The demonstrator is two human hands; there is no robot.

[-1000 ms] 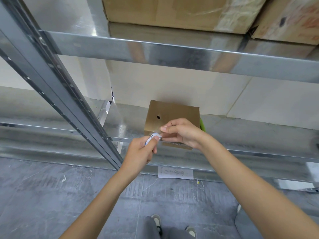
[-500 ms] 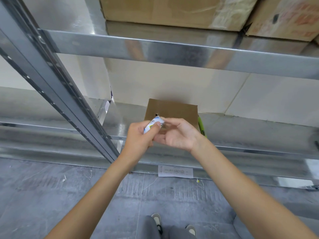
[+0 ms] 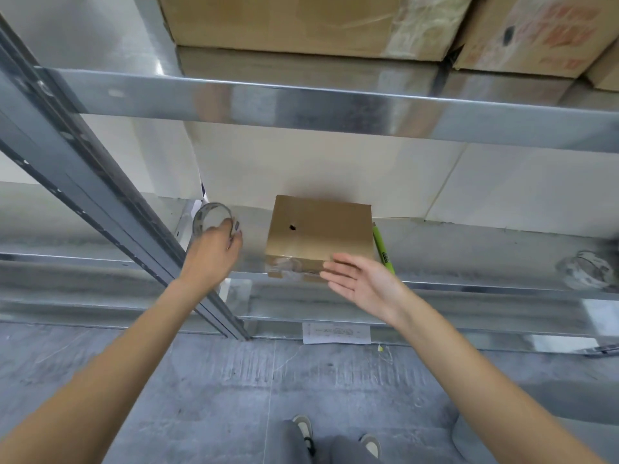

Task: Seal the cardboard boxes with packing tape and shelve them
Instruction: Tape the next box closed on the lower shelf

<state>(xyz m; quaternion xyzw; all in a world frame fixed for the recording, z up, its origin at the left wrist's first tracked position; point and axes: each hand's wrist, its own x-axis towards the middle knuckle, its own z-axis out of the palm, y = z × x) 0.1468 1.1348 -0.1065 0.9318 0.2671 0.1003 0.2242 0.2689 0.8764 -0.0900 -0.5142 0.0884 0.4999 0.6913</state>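
Past your fingers [image 3: 338, 272]: matt brown cardboard box [image 3: 320, 236], glossy clear tape on its front edge; shelf [image 3: 469, 249] is shiny galvanized metal.

I am standing in a storeroom or small warehouse, facing galvanized steel racking [image 3: 301, 98] with a slotted grey upright [image 3: 100, 182] running down at my left. Large cardboard cartons [image 3: 301, 25], one wrapped in clear film, sit on the upper shelf. On the lower shelf [image 3: 469, 249] a small cardboard box [image 3: 321, 229] with tape on its front edge sits by the front edge, a green marker [image 3: 382, 247] just beside it and a roll of clear tape [image 3: 586, 269] toward the right end. A paper label [image 3: 336, 333] is stuck on the bottom beam. The floor [image 3: 201, 380] is bare grey concrete and the wall [image 3: 301, 169] behind is plain and pale.
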